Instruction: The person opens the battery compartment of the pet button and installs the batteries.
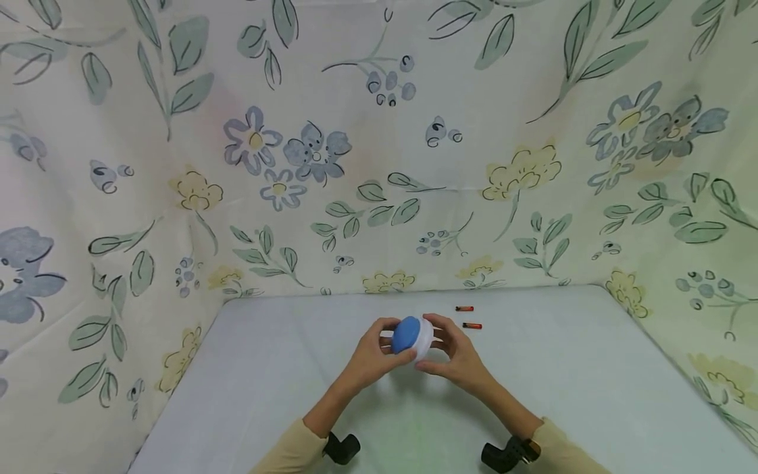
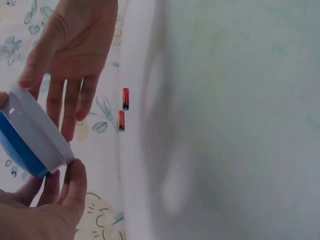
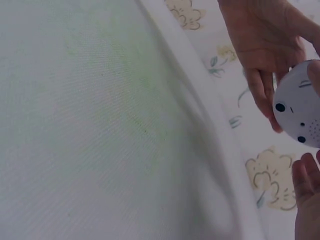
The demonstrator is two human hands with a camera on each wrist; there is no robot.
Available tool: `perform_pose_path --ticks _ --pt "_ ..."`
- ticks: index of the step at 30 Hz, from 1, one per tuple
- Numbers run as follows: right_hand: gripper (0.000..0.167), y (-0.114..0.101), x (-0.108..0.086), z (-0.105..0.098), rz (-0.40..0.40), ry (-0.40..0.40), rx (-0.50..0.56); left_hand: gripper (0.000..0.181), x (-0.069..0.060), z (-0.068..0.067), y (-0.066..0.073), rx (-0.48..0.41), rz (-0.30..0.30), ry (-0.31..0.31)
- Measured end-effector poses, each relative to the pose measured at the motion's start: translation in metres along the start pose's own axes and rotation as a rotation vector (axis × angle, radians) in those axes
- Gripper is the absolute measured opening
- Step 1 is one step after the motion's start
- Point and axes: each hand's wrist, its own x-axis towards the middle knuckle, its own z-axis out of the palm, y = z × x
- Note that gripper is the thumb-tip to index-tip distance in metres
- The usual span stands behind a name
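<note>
- The left hand is pinching a blue-and-white round device, its thumb and fingers closing around the edge.
- The right hand is spreading its fingers beside the white side, the thumb lying at the edge; whether every fingertip is touching cannot be told.
- The device is hanging tilted above the worktop, between the two hands, its blue side facing the left hand and its white face turning toward the right.
- In the right wrist view, that white face is showing dark round spots and a cluster of small holes, with the picture's edge cutting off part of it.
- Two red-and-black batteries are lying on the worktop beyond the right hand, near each other and apart.
- Black wrist cameras are sitting on both wrists, just beside pale yellow sleeves.
- A flowered cloth is rising behind the worktop and spreading along both sides, showing blue and yellow blooms among green leaves.
</note>
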Motion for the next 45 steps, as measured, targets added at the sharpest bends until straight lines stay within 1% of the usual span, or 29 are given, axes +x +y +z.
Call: perform_pose_path --ticks 4,8,11,14,16,19,22,27,31,34,39,43,45 --pt "0.084 0.001 0.002 0.003 0.008 -0.003 0.006 0.066 0.001 0.002 0.0 -0.007 -0.034 0.007" --pt "0.084 0.001 0.003 0.004 0.032 -0.001 0.014 0.066 0.002 0.004 0.0 -0.011 -0.047 -0.014" --pt "0.084 0.002 0.003 0.004 0.041 -0.007 0.014 0.066 0.002 0.003 -0.001 0.011 -0.031 -0.04" --pt "0.084 0.002 0.003 0.004 0.038 -0.015 0.014 0.066 0.001 0.0 -0.001 0.042 0.002 -0.068" --pt "0.085 0.003 0.003 0.004 0.036 -0.026 0.02 0.066 0.001 -0.002 -0.002 0.051 0.025 -0.082" --pt "0.086 0.002 0.004 0.004 0.041 -0.045 0.036 0.066 0.002 -0.005 -0.002 0.049 0.044 -0.09" --pt "0.088 0.002 0.004 0.005 0.044 -0.058 0.052 0.066 0.002 -0.007 -0.001 0.032 0.033 -0.089" --pt "0.095 0.003 0.005 0.005 0.065 -0.084 0.073 0.062 0.002 -0.007 -0.003 -0.038 0.002 -0.096" --pt "0.095 0.005 0.005 0.005 0.056 -0.105 0.077 0.059 0.002 -0.006 -0.005 -0.069 0.004 -0.121" --pt "0.095 0.006 0.004 0.004 0.053 -0.106 0.073 0.06 0.002 -0.006 -0.005 -0.062 0.008 -0.141" --pt "0.095 0.002 0.003 0.003 0.069 -0.092 0.022 0.066 0.003 -0.005 -0.006 -0.041 0.023 -0.163" --pt "0.094 -0.011 0.004 0.003 0.065 -0.093 0.003 0.069 0.004 -0.005 -0.008 -0.019 0.063 -0.16" --pt "0.093 -0.019 0.005 0.003 0.069 -0.092 -0.005 0.068 0.004 -0.004 -0.009 -0.011 0.074 -0.157"
